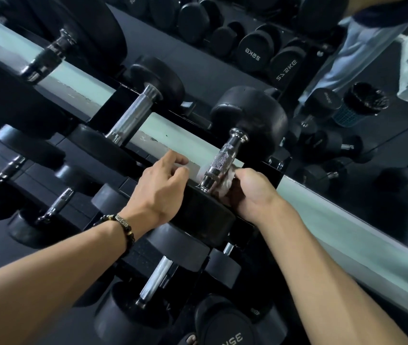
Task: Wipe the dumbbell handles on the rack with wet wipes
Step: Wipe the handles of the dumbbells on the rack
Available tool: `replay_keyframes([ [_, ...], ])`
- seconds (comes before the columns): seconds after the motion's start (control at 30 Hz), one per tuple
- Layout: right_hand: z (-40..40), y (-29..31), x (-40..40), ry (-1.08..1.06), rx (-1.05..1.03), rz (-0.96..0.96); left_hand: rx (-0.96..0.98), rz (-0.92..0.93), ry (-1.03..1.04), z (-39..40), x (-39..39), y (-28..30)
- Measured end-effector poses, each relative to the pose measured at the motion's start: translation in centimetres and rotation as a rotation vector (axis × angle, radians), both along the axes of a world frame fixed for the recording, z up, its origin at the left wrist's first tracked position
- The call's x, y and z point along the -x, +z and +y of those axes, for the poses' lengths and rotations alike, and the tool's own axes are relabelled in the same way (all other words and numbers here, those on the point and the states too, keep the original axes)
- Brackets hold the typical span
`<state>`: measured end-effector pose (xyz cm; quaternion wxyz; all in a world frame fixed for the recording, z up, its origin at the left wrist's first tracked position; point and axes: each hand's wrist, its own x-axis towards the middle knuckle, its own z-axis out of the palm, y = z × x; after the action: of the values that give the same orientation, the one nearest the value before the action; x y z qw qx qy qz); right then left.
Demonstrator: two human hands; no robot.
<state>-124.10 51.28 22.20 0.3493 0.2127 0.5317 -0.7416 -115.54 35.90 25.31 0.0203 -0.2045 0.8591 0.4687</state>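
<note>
Two bare forearms reach forward from the bottom edge toward a black dumbbell rack (pixel 113 100), the left one wearing a beaded bracelet (pixel 121 224) at the wrist. On the rack's upper tier a rubber-headed dumbbell (pixel 250 115) lies with its knurled chrome handle (pixel 219 161) slanting up and to the right.

At the lower end of that handle, just above the near rubber head (pixel 203 215), the right hand (pixel 252 192) curls its fingers around a crumpled white wet wipe (pixel 219 181) and presses it against the right side and underside of the bar. How far the fingers wrap behind the bar cannot be told.

Just left of the handle, the left hand (pixel 162 183) rests over the edge of the near rubber head, wrist bent slightly, fingers loosely curled with the thumb and forefinger near each other; whether they pinch anything cannot be told.

Another chrome-handled dumbbell (pixel 133 115) lies to the left on the same tier, and smaller ones sit on the tier below. A mirror (pixel 347 135) behind the rack reflects more weights and a blue mesh bin (pixel 358 109).
</note>
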Motion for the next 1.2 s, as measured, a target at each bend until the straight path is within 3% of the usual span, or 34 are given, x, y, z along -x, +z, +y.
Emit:
replay_keyframes([
  [0.1,-1.3,0.1,2.7,-0.144,0.141,-0.001,0.003,0.006,0.006,0.0,0.0,0.0],
  [0.23,-1.2,1.0,-0.5,0.222,0.087,0.079,0.003,0.009,0.014,0.0,0.0,0.0],
  [0.3,-0.5,0.4,-0.8,0.286,0.144,0.038,0.007,0.008,0.021,-0.1,0.0,0.0],
  [0.47,-1.0,-0.3,3.1,-0.071,0.216,0.016,0.016,0.006,0.016,-0.2,0.0,-0.5],
  [0.53,-1.1,-0.2,1.9,0.080,0.134,0.074,0.005,0.012,0.012,-0.2,0.1,-0.5],
  [0.63,0.2,-1.4,-0.2,0.253,0.017,0.002,0.003,0.007,0.017,-0.2,0.0,-0.4],
  [0.8,0.1,-1.3,2.7,0.114,-0.046,0.058,0.029,-0.010,0.005,-0.2,0.1,-0.3],
  [0.97,0.9,-0.8,-1.2,0.271,-0.176,0.058,0.003,-0.007,0.014,-0.2,0.0,-0.2],
  [1.03,1.1,-0.9,-0.4,0.206,-0.174,0.062,0.000,-0.009,0.011,-0.1,0.0,-0.2],
  [1.13,-0.5,-0.6,2.1,-0.089,-0.050,0.105,0.011,-0.007,0.011,-0.1,0.1,-0.3],
  [1.2,-1.5,-0.7,1.6,-0.113,-0.059,0.078,0.010,-0.009,0.015,-0.3,0.2,-0.2],
])
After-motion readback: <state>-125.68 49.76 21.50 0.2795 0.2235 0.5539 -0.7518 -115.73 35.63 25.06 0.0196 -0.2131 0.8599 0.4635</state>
